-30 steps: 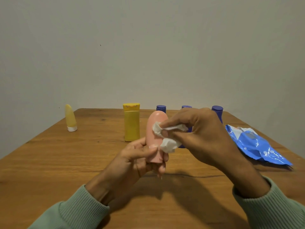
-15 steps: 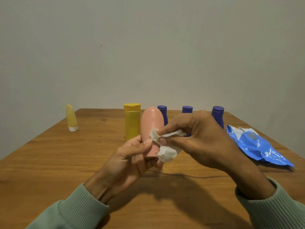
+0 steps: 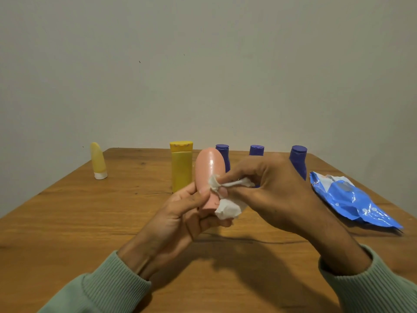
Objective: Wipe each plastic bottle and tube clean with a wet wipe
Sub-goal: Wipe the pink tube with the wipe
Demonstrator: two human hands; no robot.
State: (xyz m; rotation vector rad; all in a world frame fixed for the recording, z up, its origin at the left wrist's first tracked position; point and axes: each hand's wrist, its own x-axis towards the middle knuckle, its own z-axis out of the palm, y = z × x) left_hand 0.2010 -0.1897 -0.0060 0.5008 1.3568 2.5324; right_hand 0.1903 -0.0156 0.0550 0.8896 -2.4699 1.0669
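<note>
Head view: left hand (image 3: 180, 213) grips pink tube (image 3: 208, 175) upright; right hand (image 3: 268, 190) pinches wet wipe (image 3: 228, 207) against it.

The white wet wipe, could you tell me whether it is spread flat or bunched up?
Bunched up: the white wet wipe is crumpled in the right hand against the pink plastic tube.
</note>
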